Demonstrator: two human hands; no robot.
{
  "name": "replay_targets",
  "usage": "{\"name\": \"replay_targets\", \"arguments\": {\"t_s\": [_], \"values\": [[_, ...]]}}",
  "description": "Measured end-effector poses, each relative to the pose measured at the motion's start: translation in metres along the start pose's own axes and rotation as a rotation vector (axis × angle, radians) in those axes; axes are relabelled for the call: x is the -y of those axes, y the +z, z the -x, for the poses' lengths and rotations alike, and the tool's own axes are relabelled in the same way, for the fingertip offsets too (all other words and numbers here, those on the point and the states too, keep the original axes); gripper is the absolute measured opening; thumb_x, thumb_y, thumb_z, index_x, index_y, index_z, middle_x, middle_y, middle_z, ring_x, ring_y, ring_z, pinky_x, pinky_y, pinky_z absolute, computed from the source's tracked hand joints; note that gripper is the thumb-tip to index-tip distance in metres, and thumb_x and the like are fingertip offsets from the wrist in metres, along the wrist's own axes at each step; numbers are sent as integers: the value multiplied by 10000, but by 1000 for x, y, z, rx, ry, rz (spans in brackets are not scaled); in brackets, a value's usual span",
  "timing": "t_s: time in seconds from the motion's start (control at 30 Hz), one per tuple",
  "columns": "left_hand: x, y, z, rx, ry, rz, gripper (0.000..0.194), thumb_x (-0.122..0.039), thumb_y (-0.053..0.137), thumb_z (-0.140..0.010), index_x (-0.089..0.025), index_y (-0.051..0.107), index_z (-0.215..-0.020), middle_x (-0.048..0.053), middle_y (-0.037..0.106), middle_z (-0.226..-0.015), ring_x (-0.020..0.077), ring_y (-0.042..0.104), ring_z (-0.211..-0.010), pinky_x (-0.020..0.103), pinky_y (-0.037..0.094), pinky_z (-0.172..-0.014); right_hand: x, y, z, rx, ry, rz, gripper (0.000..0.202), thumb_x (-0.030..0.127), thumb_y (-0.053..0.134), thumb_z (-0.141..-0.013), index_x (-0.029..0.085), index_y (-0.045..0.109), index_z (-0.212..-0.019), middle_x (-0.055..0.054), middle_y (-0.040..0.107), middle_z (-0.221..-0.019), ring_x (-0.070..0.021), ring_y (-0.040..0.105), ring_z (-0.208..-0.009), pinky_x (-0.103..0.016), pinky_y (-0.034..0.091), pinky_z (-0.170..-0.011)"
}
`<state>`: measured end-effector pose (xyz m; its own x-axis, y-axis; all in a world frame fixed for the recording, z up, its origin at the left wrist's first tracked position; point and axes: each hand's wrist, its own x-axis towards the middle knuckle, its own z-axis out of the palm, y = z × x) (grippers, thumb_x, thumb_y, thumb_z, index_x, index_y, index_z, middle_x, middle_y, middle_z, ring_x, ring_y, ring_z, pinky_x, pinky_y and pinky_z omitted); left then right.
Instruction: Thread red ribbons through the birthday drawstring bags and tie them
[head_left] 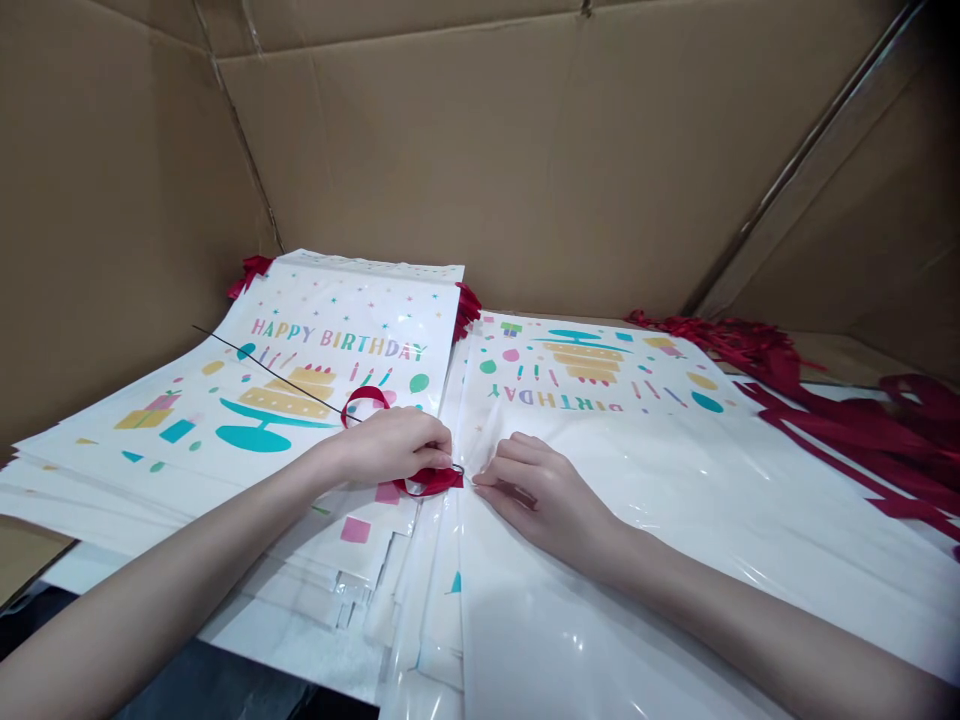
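From here, the left hand (397, 443) closes around a black hook (277, 374) and red ribbon (442, 484), presumably steadying both, while just right of that grip the right hand (551, 495) pinches the white bag's edge (474, 472), likely keeping it taut.

Open air lies above the printed stacks (277, 400), with cardboard walls (480, 170) penning them in at the back and a thin black rod (255, 362) slanting out past the left hand (397, 445).
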<state>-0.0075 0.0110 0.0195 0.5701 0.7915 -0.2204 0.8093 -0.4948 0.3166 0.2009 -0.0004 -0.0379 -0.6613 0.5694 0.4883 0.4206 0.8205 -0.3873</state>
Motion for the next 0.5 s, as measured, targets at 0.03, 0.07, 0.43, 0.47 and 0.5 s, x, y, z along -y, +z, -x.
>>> {"name": "replay_targets", "arguments": {"t_s": [0.03, 0.07, 0.43, 0.47, 0.5], "values": [[-1, -1, 1, -8, 4, -6, 213, -224, 470, -888, -161, 618, -748, 10, 651, -773, 128, 552, -699, 209, 320, -582, 0, 0, 0, -9, -6, -11, 205, 186, 504, -879, 158, 615, -709, -33, 557, -651, -133, 452, -646, -261, 355, -615], [-1, -2, 2, -20, 10, -12, 216, -218, 464, -891, -160, 618, -750, 10, 648, -775, 127, 550, -700, 209, 322, -586, 0, 0, 0, -17, -9, -27, 207, 182, 503, -876, 159, 609, -699, -30, 554, -645, -131, 449, -640, -259, 356, -614], [-11, -3, 8, -29, 91, 14, 221, -211, 466, -897, -154, 599, -730, 5, 613, -764, 124, 534, -700, 202, 315, -582, 0, -5, -1, -19, 99, -211, 200, 218, 543, -855, 169, 626, -679, -26, 552, -638, -121, 478, -637, -231, 369, -571], [-12, -2, 8, -23, 95, 18, 223, -217, 465, -899, -154, 598, -732, 4, 612, -758, 125, 533, -699, 204, 311, -582, -1, -5, -1, -19, 108, -224, 192, 218, 549, -851, 171, 633, -685, -26, 555, -642, -121, 484, -640, -229, 370, -568], [-12, -1, 8, -19, 96, 18, 227, -222, 462, -902, -154, 598, -733, 4, 610, -754, 125, 531, -697, 207, 307, -581, -1, -5, -1, -16, 117, -239, 184, 217, 557, -848, 171, 638, -689, -28, 560, -648, -121, 491, -644, -227, 370, -565]]}}
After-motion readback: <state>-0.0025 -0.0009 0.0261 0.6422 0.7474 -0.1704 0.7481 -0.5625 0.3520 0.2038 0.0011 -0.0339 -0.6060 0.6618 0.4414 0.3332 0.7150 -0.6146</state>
